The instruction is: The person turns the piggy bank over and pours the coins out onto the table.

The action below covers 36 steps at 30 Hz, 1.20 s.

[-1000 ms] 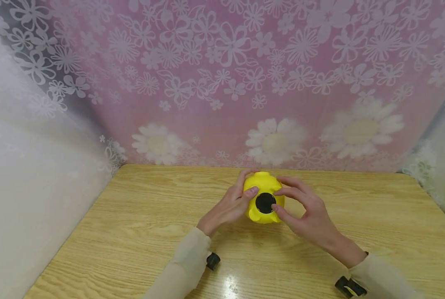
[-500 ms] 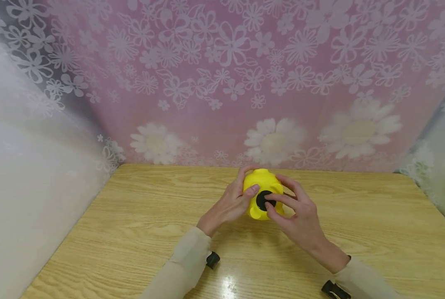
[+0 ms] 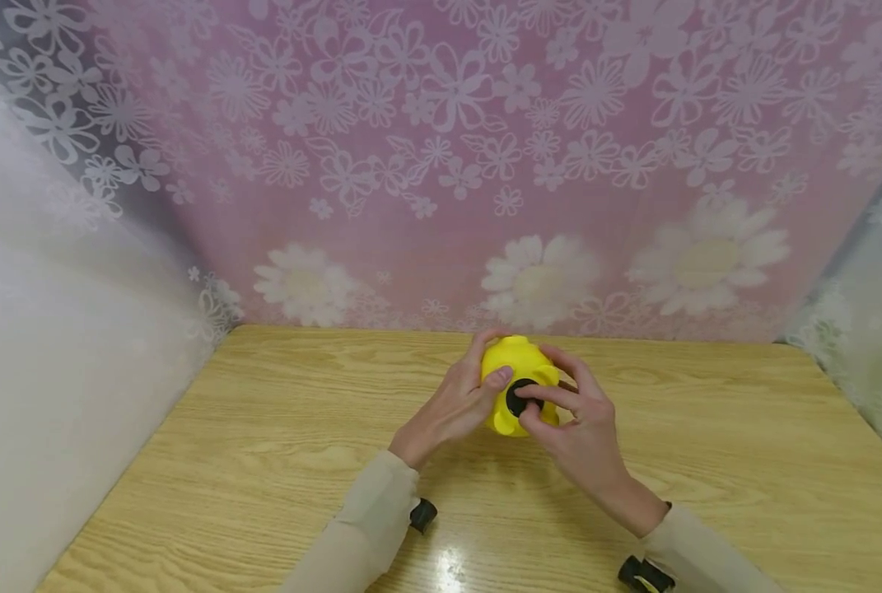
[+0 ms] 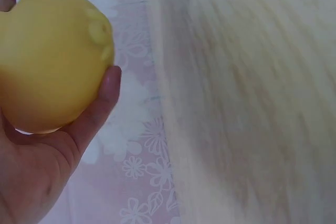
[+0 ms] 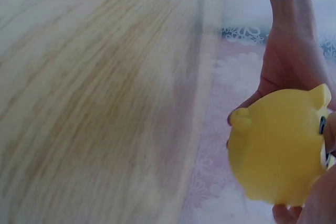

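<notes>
A round yellow piggy bank (image 3: 513, 356) is held up over the table, its underside with a black stopper (image 3: 515, 405) turned toward me in the head view. My left hand (image 3: 451, 403) grips the bank from the left, thumb across the underside and fingers round the far side. My right hand (image 3: 589, 432) has its thumb and index finger pinched at the stopper, while another finger touches the bank's right side. In the left wrist view the yellow body (image 4: 52, 61) fills the left hand's grip. The right wrist view shows the bank's body (image 5: 278, 145) and stubby feet; the stopper is mostly hidden there.
The wood-grain table (image 3: 277, 461) stretches out below both hands. A pink flowered cloth (image 3: 441, 206) hangs along its back edge, and pale cloth (image 3: 63, 346) covers the left side. Black wrist straps (image 3: 422, 515) are worn near the sleeves.
My right hand has moved left, its thumb and index finger going from the stopper's right edge onto its middle. The left hand keeps its grip; the bank has tilted slightly.
</notes>
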Tool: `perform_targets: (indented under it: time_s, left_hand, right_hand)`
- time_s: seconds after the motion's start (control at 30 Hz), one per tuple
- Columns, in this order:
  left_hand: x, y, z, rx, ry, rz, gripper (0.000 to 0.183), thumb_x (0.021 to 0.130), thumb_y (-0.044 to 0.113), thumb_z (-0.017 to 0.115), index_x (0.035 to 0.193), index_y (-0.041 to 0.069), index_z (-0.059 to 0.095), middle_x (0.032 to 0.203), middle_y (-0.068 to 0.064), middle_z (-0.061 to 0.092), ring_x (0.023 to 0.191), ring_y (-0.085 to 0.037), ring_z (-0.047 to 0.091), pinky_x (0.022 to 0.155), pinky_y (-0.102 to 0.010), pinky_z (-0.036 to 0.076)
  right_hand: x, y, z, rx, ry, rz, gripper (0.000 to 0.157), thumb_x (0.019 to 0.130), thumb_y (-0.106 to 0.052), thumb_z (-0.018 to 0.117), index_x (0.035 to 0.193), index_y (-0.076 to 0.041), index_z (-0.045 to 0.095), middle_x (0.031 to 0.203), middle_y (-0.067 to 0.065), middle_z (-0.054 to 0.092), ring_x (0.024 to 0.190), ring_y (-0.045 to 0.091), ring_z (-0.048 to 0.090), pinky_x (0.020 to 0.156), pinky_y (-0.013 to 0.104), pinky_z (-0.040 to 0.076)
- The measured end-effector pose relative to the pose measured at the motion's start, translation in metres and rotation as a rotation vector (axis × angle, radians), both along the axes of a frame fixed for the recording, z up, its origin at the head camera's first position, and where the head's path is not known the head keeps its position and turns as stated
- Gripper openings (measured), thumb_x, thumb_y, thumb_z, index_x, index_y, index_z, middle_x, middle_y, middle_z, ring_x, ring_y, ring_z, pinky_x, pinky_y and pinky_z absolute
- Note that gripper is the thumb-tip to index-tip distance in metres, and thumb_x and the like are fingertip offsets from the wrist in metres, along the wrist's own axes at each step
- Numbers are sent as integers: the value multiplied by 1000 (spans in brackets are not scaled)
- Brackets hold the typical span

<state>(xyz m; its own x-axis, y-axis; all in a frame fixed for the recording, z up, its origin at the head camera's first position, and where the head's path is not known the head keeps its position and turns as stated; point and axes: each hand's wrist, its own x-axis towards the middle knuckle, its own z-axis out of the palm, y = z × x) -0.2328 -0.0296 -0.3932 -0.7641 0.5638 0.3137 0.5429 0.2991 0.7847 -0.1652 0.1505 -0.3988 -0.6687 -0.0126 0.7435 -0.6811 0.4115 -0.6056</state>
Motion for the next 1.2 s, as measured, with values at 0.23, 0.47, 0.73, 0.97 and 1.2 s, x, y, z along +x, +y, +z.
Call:
perform_targets:
  time_s: [0.23, 0.47, 0.73, 0.97, 1.2]
  left_hand:
    - [-1, -1, -1, -33, -18, -5, 75, 100, 76, 23, 154, 24, 26, 108, -6, 60, 78, -11, 63, 68, -24, 58]
    - [1, -3, -4, -39, -36, -2, 69, 100, 75, 24, 153, 31, 26, 109, -7, 60, 77, -11, 63, 68, -24, 58]
    - [2, -4, -6, -46, -39, 2, 76, 98, 79, 23, 154, 29, 25, 110, -7, 60, 78, -10, 63, 68, -23, 58]
    - [1, -6, -5, -32, -44, 24, 83, 96, 81, 26, 155, 22, 25, 114, -9, 59, 84, -13, 64, 71, -24, 58]
    - [-1, -7, -5, 39, -39, 110, 69, 101, 66, 43, 153, 24, 25, 134, -11, 53, 98, -19, 62, 78, -26, 58]
  right_hand:
    - [-4, 5, -3, 79, -35, 31, 26, 78, 14, 70, 89, -7, 81, 139, 22, 57, 123, 32, 52, 92, 6, 46]
    - [-2, 6, -2, 181, -70, -9, 29, 81, 11, 71, 88, -15, 81, 140, 19, 56, 120, 31, 52, 83, 27, 55]
    - [-1, 7, -2, 215, -70, -5, 27, 79, 9, 72, 86, -16, 80, 139, 20, 56, 120, 31, 52, 85, 33, 53]
    - [-3, 11, 0, 259, -52, -10, 25, 78, 7, 75, 90, -15, 78, 138, 19, 57, 125, 34, 56, 95, 21, 50]
    - [-5, 14, 0, 215, -34, -107, 24, 76, 4, 83, 95, -5, 73, 125, 16, 64, 107, 31, 68, 80, 25, 62]
